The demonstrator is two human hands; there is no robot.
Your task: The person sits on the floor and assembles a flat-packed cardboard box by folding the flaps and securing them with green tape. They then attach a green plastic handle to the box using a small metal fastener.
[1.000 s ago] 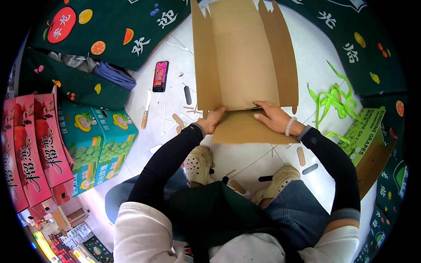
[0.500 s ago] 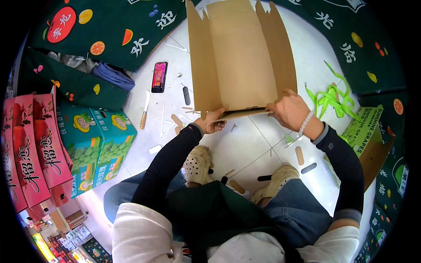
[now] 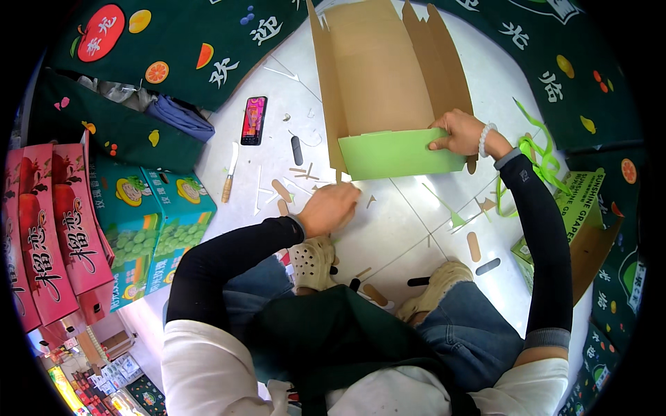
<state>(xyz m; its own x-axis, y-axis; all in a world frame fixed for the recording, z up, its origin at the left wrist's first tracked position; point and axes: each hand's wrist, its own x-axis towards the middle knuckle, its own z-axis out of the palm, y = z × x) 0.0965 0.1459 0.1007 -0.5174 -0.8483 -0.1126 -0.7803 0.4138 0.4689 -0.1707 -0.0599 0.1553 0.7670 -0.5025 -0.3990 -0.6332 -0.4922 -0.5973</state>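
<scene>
A brown cardboard box (image 3: 385, 76) lies with its inside facing up in front of me, its long side walls raised. At its near end a light green panel (image 3: 402, 154) stands up, outer face toward me. My right hand (image 3: 459, 133) grips this panel's top edge near the right corner, thumb on the green face and fingers behind. Just below the panel's left end is my left hand (image 3: 329, 208), back upward and slightly blurred. Its fingers curl under and are mostly hidden, so I cannot tell whether anything is in them.
Left lie a wooden-handled knife (image 3: 229, 173) and a phone (image 3: 254, 120). Cardboard scraps (image 3: 474, 246) litter the tiles around my shoes (image 3: 436, 291). Green strapping (image 3: 534, 156) is heaped at right by a green carton (image 3: 569, 215). Teal boxes (image 3: 173, 232) and pink boxes (image 3: 80, 215) stand left.
The box's near end panel has swung up, showing its green face. My right hand has risen with it. My left hand has left the box edge and moved down toward me.
</scene>
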